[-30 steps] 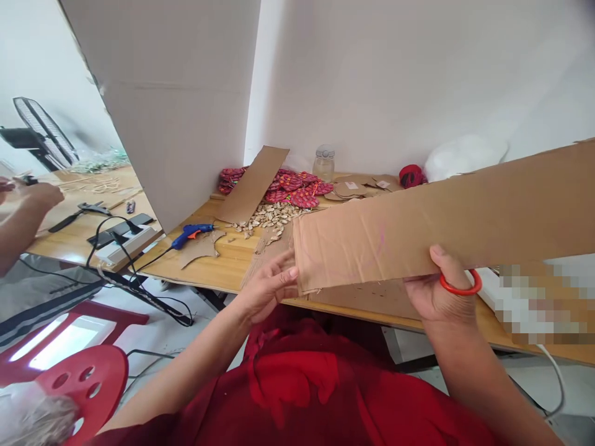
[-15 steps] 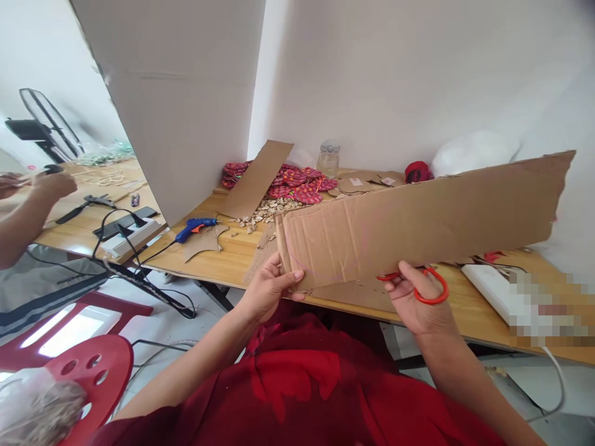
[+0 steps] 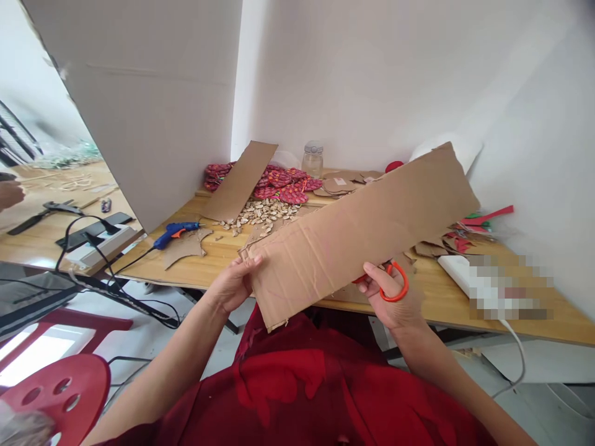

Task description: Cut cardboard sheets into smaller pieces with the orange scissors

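The long cardboard strip (image 3: 353,235) was held up over the front edge of the bench (image 3: 223,260), slanting from low near the person's lap up to the right. The left hand (image 3: 232,285) pinched its near left corner, fingers curled over the edge in a closed grip. The right hand (image 3: 393,297) had its fingers through the orange-handled scissors (image 3: 395,282) and also pressed against the strip's lower edge; the blades were hidden behind the cardboard, so how far they stood open could not be told. That hidden blade was the main risk: a cut started blind could wander off any intended line or catch the left fingers if they slid along the edge. The strip was long and held only at its near end, so its far end might sag or swing and sweep the scattered seeds (image 3: 260,214), the glass jar (image 3: 313,160) or the red paper scraps (image 3: 474,226) off the bench. The glue gun (image 3: 174,232) lay well to the left, its cord trailing over the edge, where a knee could snag it.
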### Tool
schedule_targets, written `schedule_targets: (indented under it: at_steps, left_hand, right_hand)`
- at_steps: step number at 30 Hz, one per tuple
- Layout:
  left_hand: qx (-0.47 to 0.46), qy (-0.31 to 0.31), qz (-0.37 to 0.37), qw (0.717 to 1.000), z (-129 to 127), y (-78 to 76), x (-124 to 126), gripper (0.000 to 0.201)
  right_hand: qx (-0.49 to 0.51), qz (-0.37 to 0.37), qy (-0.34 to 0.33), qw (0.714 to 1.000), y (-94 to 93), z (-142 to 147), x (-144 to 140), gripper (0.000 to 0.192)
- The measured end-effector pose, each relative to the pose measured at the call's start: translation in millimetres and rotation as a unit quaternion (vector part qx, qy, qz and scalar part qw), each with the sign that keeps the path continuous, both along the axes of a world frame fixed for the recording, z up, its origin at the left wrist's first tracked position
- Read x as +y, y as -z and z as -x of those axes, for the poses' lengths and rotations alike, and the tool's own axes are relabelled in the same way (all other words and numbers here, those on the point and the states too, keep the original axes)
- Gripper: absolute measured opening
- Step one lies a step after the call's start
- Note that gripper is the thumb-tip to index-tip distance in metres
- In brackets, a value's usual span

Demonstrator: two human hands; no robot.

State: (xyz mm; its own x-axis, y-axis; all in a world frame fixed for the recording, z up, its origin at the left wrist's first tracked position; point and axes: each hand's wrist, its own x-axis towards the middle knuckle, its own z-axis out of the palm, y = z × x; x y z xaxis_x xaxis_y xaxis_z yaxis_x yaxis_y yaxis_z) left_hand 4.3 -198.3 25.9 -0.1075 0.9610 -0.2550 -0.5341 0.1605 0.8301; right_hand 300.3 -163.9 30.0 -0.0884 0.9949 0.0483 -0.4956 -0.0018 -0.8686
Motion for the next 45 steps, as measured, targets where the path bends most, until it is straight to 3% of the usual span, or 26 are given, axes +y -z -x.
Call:
schedule_targets:
  at_steps: [4, 8, 14, 17, 21, 25, 32, 37, 42, 45]
  left_hand:
    - [0.093, 0.017, -0.035, 0.995, 25, -4.7, 5, 0.038]
    - [0.233, 0.052, -0.042, 0.970, 39, -11.8, 7, 0.036]
    - [0.336, 0.185, -0.090, 0.919, 24, -24.3, 11, 0.031]
    - [0.356, 0.208, -0.115, 0.904, 17, -24.8, 14, 0.025]
    - [0.331, 0.190, -0.111, 0.918, 18, -18.9, 15, 0.023]
    - [0.274, 0.142, -0.089, 0.947, 25, -13.6, 14, 0.033]
    - [0.252, 0.031, -0.075, 0.964, 37, -16.3, 8, 0.046]
    - [0.280, 0.010, -0.092, 0.956, 41, -17.3, 4, 0.045]
    - [0.275, 0.006, -0.099, 0.956, 43, -14.2, 3, 0.042]
    - [0.273, 0.003, -0.099, 0.957, 43, -15.5, 2, 0.043]
  right_hand:
    - [-0.038, -0.007, -0.015, 0.999, 3.2, 1, 0, 0.029]
    - [-0.072, -0.024, -0.031, 0.997, 7.9, 2, 1, 0.026]
    - [-0.090, -0.008, -0.057, 0.994, 16.8, 6, -5, 0.026]
    - [-0.089, -0.013, -0.058, 0.994, 19.9, 7, -8, 0.025]
    - [-0.128, -0.018, -0.091, 0.987, 22.7, 5, -10, 0.026]
    - [-0.188, 0.016, -0.175, 0.966, 25.6, 3, -20, 0.042]
    - [-0.265, 0.032, -0.349, 0.898, 35.0, -9, -49, 0.055]
    - [-0.338, -0.005, -0.339, 0.878, 41.1, -14, -49, 0.057]
    - [-0.432, -0.047, -0.349, 0.830, 38.4, -10, -45, 0.058]
    - [-0.447, -0.037, -0.312, 0.837, 37.2, -8, -45, 0.066]
